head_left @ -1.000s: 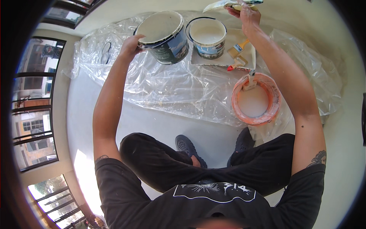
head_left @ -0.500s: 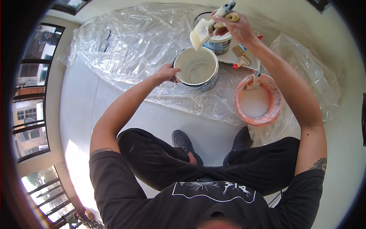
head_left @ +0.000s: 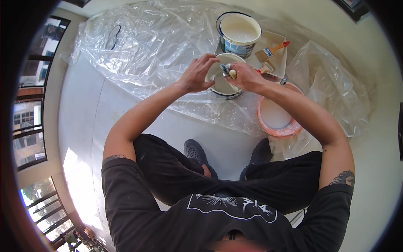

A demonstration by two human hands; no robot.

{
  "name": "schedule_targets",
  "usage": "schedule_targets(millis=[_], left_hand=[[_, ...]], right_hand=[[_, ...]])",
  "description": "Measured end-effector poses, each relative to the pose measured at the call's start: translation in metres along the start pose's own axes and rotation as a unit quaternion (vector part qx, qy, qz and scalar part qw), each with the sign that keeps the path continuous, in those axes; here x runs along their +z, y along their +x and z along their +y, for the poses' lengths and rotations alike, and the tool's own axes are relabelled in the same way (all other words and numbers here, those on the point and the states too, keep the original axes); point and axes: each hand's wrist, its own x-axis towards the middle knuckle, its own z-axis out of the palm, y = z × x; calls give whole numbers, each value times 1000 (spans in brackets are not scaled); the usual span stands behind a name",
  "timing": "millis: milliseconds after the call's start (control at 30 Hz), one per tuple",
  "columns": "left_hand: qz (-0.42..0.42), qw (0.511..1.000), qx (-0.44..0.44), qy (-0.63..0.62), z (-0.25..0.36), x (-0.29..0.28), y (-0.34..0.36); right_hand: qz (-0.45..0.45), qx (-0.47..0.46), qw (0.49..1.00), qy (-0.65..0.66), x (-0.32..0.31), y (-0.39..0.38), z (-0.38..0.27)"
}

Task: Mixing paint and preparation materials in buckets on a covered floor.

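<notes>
My left hand [head_left: 197,75] is open, fingers apart over the left rim of a paint bucket [head_left: 226,93]; I cannot tell whether it touches the rim. My right hand [head_left: 245,75] is closed on brush handles [head_left: 231,72], a white one and a pale yellow one, held upright in that bucket's mouth; the bristles are hidden by hand and bucket. Just behind stands a second bucket [head_left: 238,33] of off-white paint. To the right, a paint tray [head_left: 275,40] holds flat brushes [head_left: 268,51]. An orange bucket [head_left: 278,130] with pale liquid and a brush stands below my right forearm.
Crumpled clear plastic sheeting [head_left: 142,46] covers the floor around the buckets, with a small oval object [head_left: 112,37] at its left. Grey floor [head_left: 96,138] shows nearer me. A pale wall [head_left: 369,151] is at the right, windows [head_left: 31,134] at the left. My legs are bent below.
The bucket my left hand held has moved right and down, in front of the other one. That hand has loosened its fingers. My right hand has lowered the brushes into the bucket.
</notes>
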Motion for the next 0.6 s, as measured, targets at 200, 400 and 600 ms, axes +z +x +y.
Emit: schedule_targets(millis=[200,400,600], left_hand=[[17,974,-71,-215,32,2,15],[-69,986,1,-150,-2,2,9],[-139,987,68,-40,-27,-8,12]], right_hand=[[-40,49,998,10,-10,3,-3],[-41,95,992,69,-34,8,2],[-79,210,966,125,-74,23,15]])
